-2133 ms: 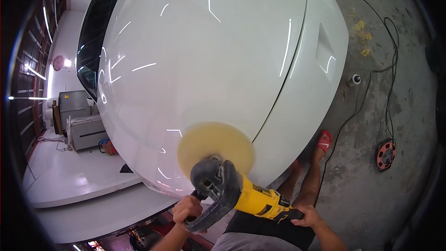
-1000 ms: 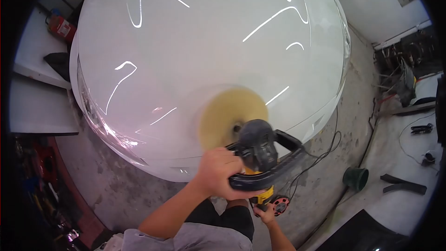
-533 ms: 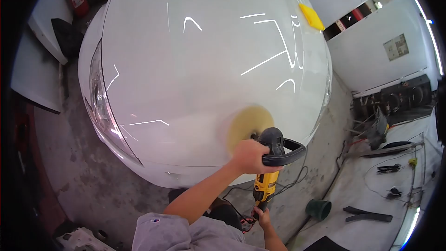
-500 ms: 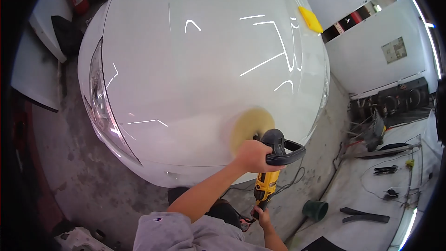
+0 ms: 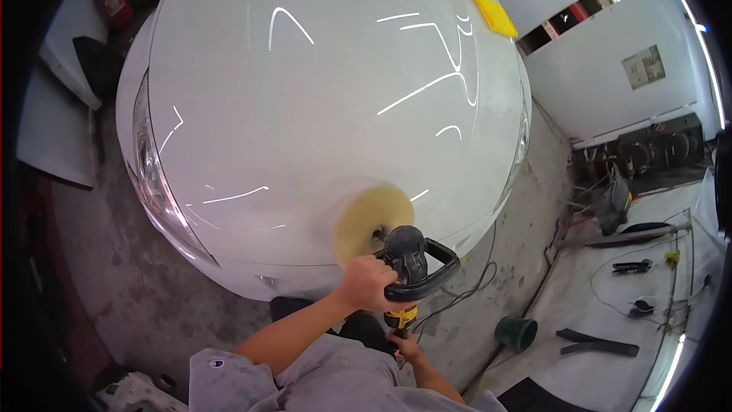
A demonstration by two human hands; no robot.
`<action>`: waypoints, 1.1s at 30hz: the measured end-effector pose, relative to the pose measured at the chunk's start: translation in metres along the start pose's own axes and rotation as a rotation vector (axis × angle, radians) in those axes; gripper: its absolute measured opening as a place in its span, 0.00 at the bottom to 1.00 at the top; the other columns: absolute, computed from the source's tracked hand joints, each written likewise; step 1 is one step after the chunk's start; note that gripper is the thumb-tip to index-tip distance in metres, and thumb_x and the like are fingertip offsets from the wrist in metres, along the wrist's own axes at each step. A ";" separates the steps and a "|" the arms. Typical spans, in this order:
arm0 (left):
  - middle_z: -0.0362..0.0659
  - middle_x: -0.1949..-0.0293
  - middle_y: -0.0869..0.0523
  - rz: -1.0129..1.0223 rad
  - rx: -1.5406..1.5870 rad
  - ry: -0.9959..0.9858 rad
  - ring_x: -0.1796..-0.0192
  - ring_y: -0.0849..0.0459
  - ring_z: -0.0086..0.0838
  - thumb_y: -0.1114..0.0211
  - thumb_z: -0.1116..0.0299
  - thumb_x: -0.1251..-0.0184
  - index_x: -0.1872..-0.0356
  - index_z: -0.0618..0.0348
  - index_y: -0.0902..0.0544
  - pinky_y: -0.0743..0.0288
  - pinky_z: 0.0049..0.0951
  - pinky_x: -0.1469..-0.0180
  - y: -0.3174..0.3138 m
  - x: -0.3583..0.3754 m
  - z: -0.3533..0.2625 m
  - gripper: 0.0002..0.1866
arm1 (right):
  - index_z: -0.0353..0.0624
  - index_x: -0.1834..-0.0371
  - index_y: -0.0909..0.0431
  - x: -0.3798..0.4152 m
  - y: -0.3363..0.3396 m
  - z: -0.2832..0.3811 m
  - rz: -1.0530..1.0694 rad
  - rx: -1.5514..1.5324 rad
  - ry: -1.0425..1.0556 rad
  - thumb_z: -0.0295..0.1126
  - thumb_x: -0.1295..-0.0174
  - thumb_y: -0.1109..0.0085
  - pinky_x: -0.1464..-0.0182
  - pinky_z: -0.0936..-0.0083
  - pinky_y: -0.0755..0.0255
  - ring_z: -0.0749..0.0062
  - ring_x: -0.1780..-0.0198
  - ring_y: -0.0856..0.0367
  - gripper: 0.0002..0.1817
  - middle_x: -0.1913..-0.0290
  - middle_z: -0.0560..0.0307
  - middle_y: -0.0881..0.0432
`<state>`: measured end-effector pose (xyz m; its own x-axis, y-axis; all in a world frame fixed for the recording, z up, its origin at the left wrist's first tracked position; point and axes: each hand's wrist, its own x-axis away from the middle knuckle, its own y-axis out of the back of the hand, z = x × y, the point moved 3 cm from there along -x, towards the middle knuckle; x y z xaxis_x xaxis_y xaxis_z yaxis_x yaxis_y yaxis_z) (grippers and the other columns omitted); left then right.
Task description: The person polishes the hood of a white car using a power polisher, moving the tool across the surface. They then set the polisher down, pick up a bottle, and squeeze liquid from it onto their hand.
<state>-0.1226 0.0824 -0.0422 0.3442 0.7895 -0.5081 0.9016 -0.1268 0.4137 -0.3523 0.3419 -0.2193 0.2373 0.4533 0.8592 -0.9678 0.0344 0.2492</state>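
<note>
A yellow and black polisher [image 5: 404,253] rests its round pale-yellow foam pad [image 5: 374,217] on the front part of a white car hood [image 5: 252,122]. The pad's outline is slightly smeared, as if spinning. My left hand [image 5: 367,282] is wrapped round the black loop handle beside the polisher's head. Lower down, my right hand [image 5: 406,346] closes round the rear end of the tool, partly hidden by its body. A dark power cord [image 5: 476,286] trails on the floor to the right.
A yellow cloth [image 5: 495,15] lies on the car's far right side. The left headlight [image 5: 152,160] borders the hood. On the right stand a green bucket [image 5: 516,333] and black strips [image 5: 597,343]. A red fire extinguisher [image 5: 113,1] stands at the back left.
The polisher and both hands have moved left along the front of the hood, with the pad still against it. My view has shifted slightly. Both hands keep their grip.
</note>
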 end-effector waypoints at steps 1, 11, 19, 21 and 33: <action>0.37 0.88 0.26 -0.014 -0.012 -0.005 0.83 0.25 0.31 0.26 0.41 0.61 0.90 0.51 0.25 0.33 0.28 0.78 0.001 0.001 -0.005 0.26 | 0.42 0.66 0.20 -0.002 0.003 -0.003 0.010 -0.021 -0.009 0.32 0.48 0.33 0.62 0.76 0.31 0.76 0.67 0.23 0.10 0.68 0.63 0.19; 0.38 0.86 0.26 0.130 0.038 -0.020 0.81 0.25 0.35 0.25 0.43 0.61 0.89 0.52 0.27 0.32 0.32 0.75 -0.093 -0.027 -0.004 0.25 | 0.43 0.69 0.22 -0.034 0.075 -0.012 0.051 -0.156 -0.030 0.27 0.53 0.32 0.62 0.76 0.32 0.76 0.68 0.25 0.09 0.72 0.64 0.23; 0.40 0.87 0.28 0.103 0.011 0.006 0.83 0.26 0.35 0.23 0.46 0.63 0.87 0.52 0.25 0.34 0.32 0.78 -0.087 -0.055 -0.020 0.24 | 0.42 0.75 0.23 -0.058 0.106 0.005 0.058 -0.010 0.111 0.28 0.51 0.32 0.68 0.78 0.36 0.78 0.74 0.28 0.07 0.76 0.66 0.24; 0.40 0.87 0.27 0.111 -0.016 0.046 0.83 0.26 0.35 0.23 0.46 0.62 0.87 0.52 0.24 0.34 0.32 0.78 -0.079 -0.069 -0.022 0.23 | 0.42 0.75 0.23 -0.052 0.100 0.010 0.087 -0.015 0.118 0.27 0.50 0.33 0.69 0.78 0.35 0.78 0.75 0.28 0.07 0.76 0.66 0.24; 0.45 0.82 0.18 0.385 0.019 0.348 0.77 0.18 0.37 0.31 0.31 0.62 0.79 0.57 0.15 0.25 0.34 0.70 -0.058 -0.238 0.027 0.34 | 0.40 0.76 0.26 0.000 0.081 0.164 -0.147 -0.289 0.218 0.32 0.45 0.38 0.71 0.73 0.30 0.72 0.77 0.25 0.09 0.79 0.59 0.26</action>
<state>-0.2499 -0.1141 0.0344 0.5472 0.8361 -0.0387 0.7322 -0.4558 0.5061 -0.4167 0.1986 -0.1261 0.3821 0.6024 0.7008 -0.9158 0.3486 0.1996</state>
